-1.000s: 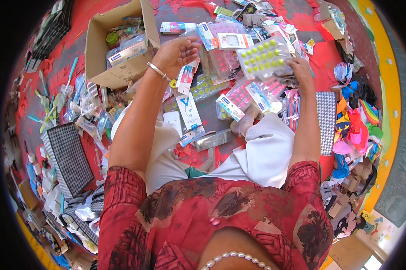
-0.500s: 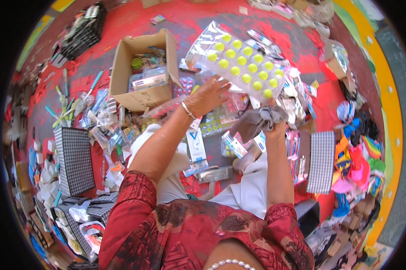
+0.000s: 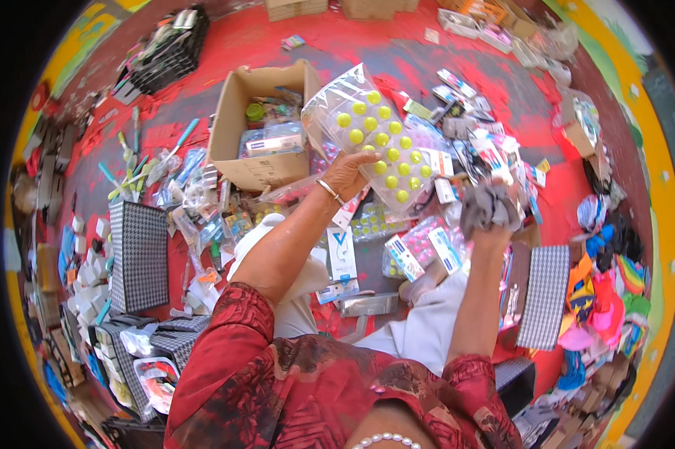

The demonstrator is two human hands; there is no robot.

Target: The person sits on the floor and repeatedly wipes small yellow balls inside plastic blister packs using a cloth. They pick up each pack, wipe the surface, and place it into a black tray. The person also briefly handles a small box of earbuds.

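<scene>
Wears a pearl necklace [image 3: 386,436], a red patterned shirt [image 3: 300,374] and white trousers [image 3: 412,325]. Has a silver box [image 3: 369,304] lying just beyond the lap, with a white card packet [image 3: 342,253] farther out and to the left. Has a black-and-white checked box [image 3: 139,258] standing well off to the left, and a checked panel [image 3: 544,299] on the right beside a heap of bright cloths [image 3: 599,299]. Has a pink packet [image 3: 427,243] and a flat pack of green balls [image 3: 375,223] lying between the arms.

Has the grip of the right hand [image 3: 496,231] closed on a bunched grey cloth [image 3: 487,206], blurred and mostly covered by the folds. Has the grip of the left hand [image 3: 345,176] closed on the lower left edge of a clear pack of yellow balls [image 3: 383,140], below a bangle [image 3: 330,191]. Holds this pack tilted above the clutter, just right of an open-topped cardboard box [image 3: 266,172]. Cannot tell of any contact between its lower corner and the packets underneath. Shows, farthest off on the red and grey floor [image 3: 337,49], a black crate [image 3: 171,60] to the left and brown boxes [image 3: 296,8] near the top.
</scene>
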